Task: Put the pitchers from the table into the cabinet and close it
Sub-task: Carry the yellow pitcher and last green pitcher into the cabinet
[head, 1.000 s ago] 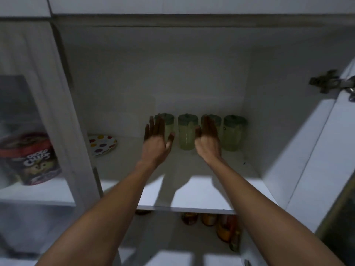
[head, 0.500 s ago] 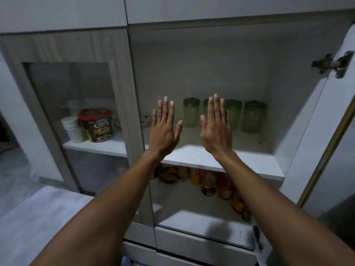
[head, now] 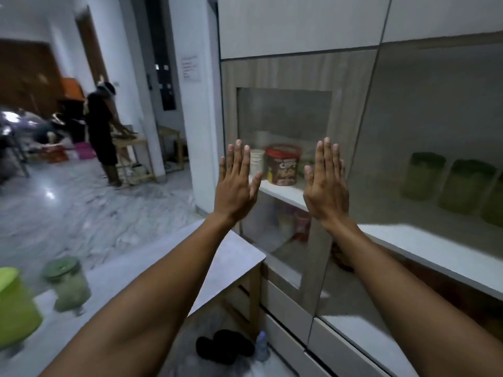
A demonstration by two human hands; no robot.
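Observation:
Both my hands are raised in front of me, palms forward, fingers straight and apart, holding nothing. My left hand [head: 236, 183] and my right hand [head: 326, 183] hover before the cabinet's glass door [head: 283, 115]. Green-lidded pitchers [head: 423, 175] stand in a row on the white shelf [head: 435, 248] of the open cabinet bay at the right. On the grey table [head: 152, 273] at lower left stand a clear pitcher with a green lid [head: 66, 284] and a bright green pitcher [head: 13, 308] at the frame's edge.
Behind the glass door sit a brown tub [head: 283, 164] and white cups [head: 256, 161]. A person in black [head: 102, 131] stands at a wooden bench far left across the marble floor. Dark shoes [head: 226, 346] and a small bottle [head: 261, 349] lie under the table.
My view has swung left, away from the open bay, bringing the table and room into sight. My hands stay raised and open, and have pulled back from the shelf.

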